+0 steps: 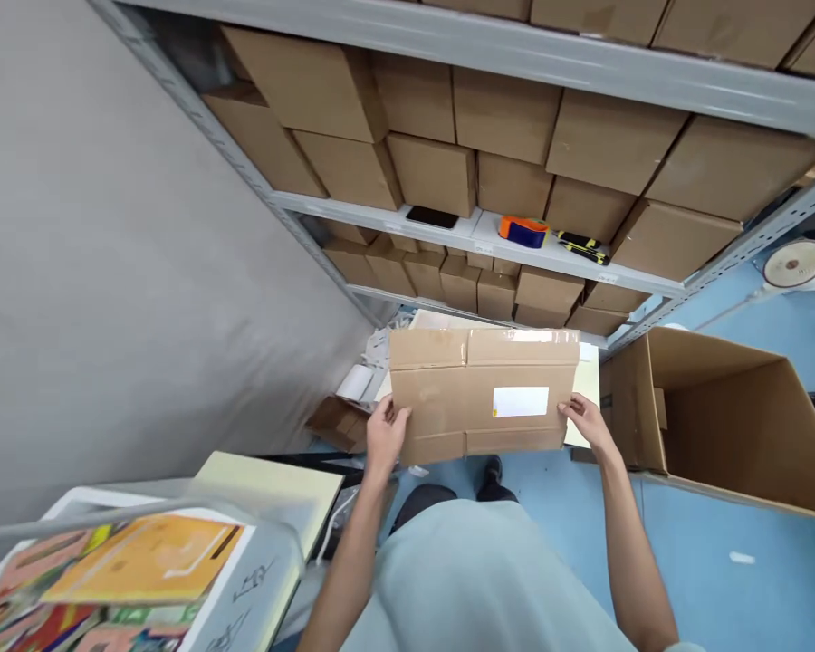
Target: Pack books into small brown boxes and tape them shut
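A flattened cardboard box (441, 398) with a white label (520, 401) and strips of clear tape along its far edge is held up in front of my body. My left hand (386, 435) grips its left edge, thumb on the near face. At the right edge, my right hand (584, 420) pinches the cardboard between thumb and fingers. The fingers behind the cardboard are partly hidden. Beneath and beyond it, part of a pale board (588, 385) shows.
Metal shelving (380, 215) full of brown boxes stands ahead, with a phone (433, 217), an orange-and-blue item (523, 231) and yellow-black cutters (582, 246) on one shelf. A large open carton (740, 426) is at right; a colourful printed box (129, 570) at lower left.
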`<action>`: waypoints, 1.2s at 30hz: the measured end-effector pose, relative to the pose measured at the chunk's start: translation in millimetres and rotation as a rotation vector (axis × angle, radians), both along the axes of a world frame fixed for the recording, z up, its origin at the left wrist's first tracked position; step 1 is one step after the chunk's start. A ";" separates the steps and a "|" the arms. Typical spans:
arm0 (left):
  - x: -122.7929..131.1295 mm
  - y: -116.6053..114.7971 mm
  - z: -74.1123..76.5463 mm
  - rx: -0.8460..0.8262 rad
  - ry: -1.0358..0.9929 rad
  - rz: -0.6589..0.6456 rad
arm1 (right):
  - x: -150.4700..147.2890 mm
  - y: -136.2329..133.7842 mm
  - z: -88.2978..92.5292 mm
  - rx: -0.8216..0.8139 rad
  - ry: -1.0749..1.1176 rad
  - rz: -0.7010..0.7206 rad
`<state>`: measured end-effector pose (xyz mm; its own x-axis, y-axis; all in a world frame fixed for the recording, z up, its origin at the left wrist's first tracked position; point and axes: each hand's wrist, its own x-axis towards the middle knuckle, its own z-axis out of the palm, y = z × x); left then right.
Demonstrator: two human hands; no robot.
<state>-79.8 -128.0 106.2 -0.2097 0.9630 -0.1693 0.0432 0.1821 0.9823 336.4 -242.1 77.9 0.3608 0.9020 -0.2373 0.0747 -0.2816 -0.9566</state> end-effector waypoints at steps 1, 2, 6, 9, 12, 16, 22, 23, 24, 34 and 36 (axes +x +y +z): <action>8.3 10.8 -9.3 0.004 0.047 -0.031 | 5.1 -0.9 -5.1 -0.005 -0.020 -0.026; 15.5 21.0 -17.4 0.006 0.100 -0.062 | 8.5 -1.0 -10.5 -0.007 -0.038 -0.054; 37.2 60.5 -39.1 0.015 0.246 -0.145 | 8.9 5.4 -30.2 -0.021 -0.126 -0.206; 51.0 90.1 -48.9 -0.022 0.176 -0.205 | -0.2 14.5 -36.9 -0.053 -0.177 -0.334; 60.8 117.9 -55.4 -0.078 0.053 -0.264 | -12.7 25.7 -37.0 -0.064 -0.188 -0.423; 61.3 147.9 -59.9 -0.136 -0.031 -0.325 | -29.5 43.5 -37.7 -0.088 -0.219 -0.485; 54.5 175.8 -63.8 -0.128 -0.128 -0.479 | -60.2 69.4 -47.5 -0.095 -0.224 -0.522; 55.5 178.5 -64.4 -0.133 -0.131 -0.505 | -66.9 73.0 -49.2 -0.099 -0.221 -0.512; 57.3 180.5 -64.9 -0.136 -0.132 -0.534 | -73.7 76.2 -50.6 -0.106 -0.215 -0.497; 56.8 184.6 -36.5 -0.141 -0.056 -0.480 | -64.7 80.1 1.6 -0.186 -0.201 -0.287; 46.0 176.9 -19.6 -0.155 -0.065 -0.525 | -48.9 86.3 28.9 -0.164 -0.226 -0.303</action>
<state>-33.8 48.9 86.6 0.3074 0.8982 -0.3144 0.1072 0.2956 0.9493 287.5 -155.8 106.8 0.6634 0.7038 -0.2540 0.1680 -0.4709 -0.8661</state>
